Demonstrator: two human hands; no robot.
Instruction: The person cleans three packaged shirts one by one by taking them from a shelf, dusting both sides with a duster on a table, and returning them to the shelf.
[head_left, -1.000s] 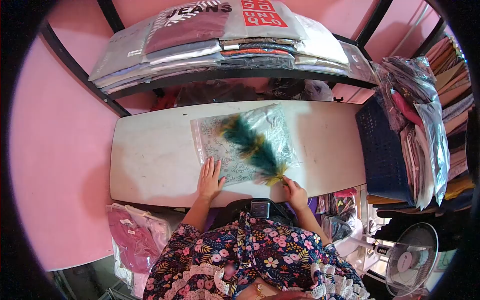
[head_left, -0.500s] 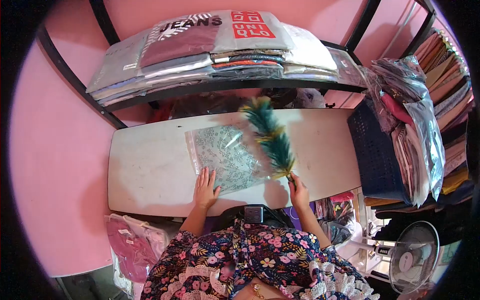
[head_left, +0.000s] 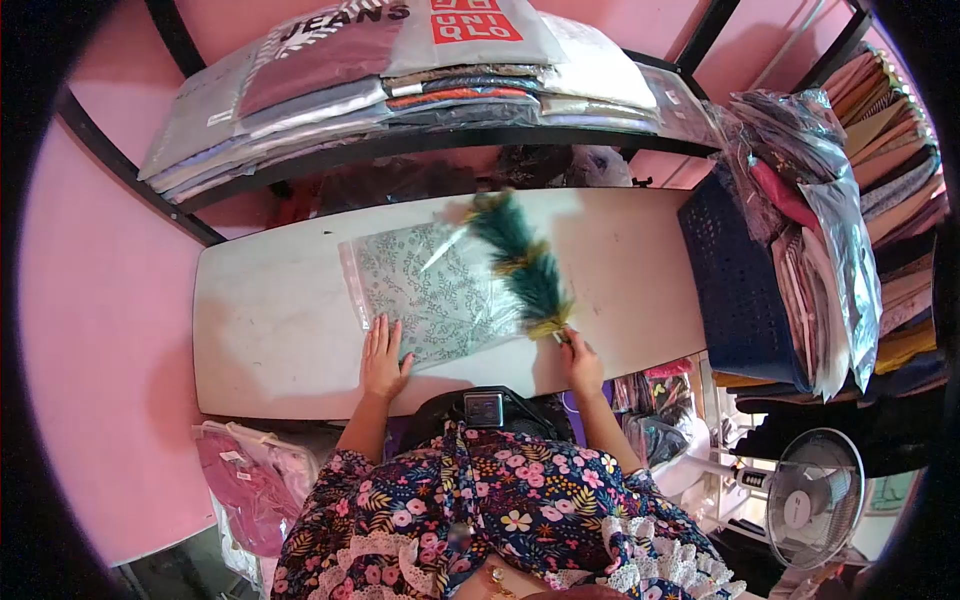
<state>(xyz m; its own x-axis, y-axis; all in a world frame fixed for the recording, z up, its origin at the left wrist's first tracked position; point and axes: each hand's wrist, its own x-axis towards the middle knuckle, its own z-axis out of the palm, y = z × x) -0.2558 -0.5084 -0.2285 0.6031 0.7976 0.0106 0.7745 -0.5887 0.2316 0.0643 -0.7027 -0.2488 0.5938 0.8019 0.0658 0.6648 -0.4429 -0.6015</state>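
The left hand (head_left: 384, 360) lies flat and open, fingers extended and slightly parted, on the near left corner of a clear plastic packet holding pale grey-green fabric with a dark floral print (head_left: 425, 290). That packet rests flat near the middle of the long white worktop with rounded corners (head_left: 270, 320), its pale strip edge to the left and a bright streak of glare across its far part. The right hand (head_left: 581, 362), closed with its fingers curled, grips the near end of a fluffy dark green duster with yellow bands (head_left: 522, 262). The duster slants away toward the far left, over the packet's right part; whether its fibres touch the plastic cannot be told. Beyond the worktop, a black metal shelf (head_left: 440, 143) carries stacked garments in clear plastic bags (head_left: 420, 85). To the right stands a dark blue perforated plastic basket (head_left: 735, 285) packed with bagged clothes (head_left: 815, 270). At the near right is a round white caged fan (head_left: 815, 500), and at the near left hang bagged pink and white garments (head_left: 255, 490).
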